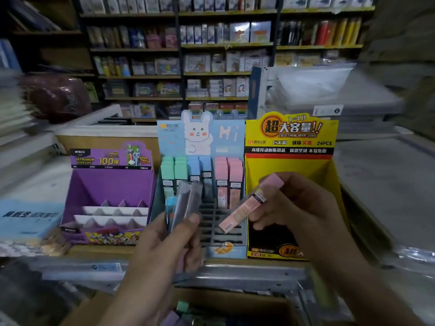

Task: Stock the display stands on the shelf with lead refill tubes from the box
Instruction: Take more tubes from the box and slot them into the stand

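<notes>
Far beyond both hands, tall store shelves [226, 45] packed with stationery packets filled the background, dim and slightly blurred.

Three cardboard display stands stood side by side on a lower shelf. The largest, a yellow stand [292, 142] with bold red and black lettering, sat directly behind the right hand. A pale blue stand [200, 137] with a white rabbit on its header stood between and just beyond the two hands. Its back rows held upright refill tubes with green [174, 169], blue [200, 167] and pink [229, 170] caps, and a dark grid of slots [219, 222] showed at its front. A purple stand [110, 184] with white stepped dividers stood off to the outer side of the left hand.

Below the wrists, nearest the person, lay an open brown box [247, 298]. More tubes could be made out inside it, though blurred.

The left hand [162, 250] was curled around a small bundle of tubes [188, 203], mostly clear grey, one with a blue end, the thumb pressing across them. The bundle pointed upward in front of the blue stand.

The right hand [296, 208] pinched a single pink tube [242, 211] between thumb and fingers. The tube was tilted, its pink cap uppermost by the knuckles, its lower end angled toward the left hand and hanging over the grid of slots.
</notes>
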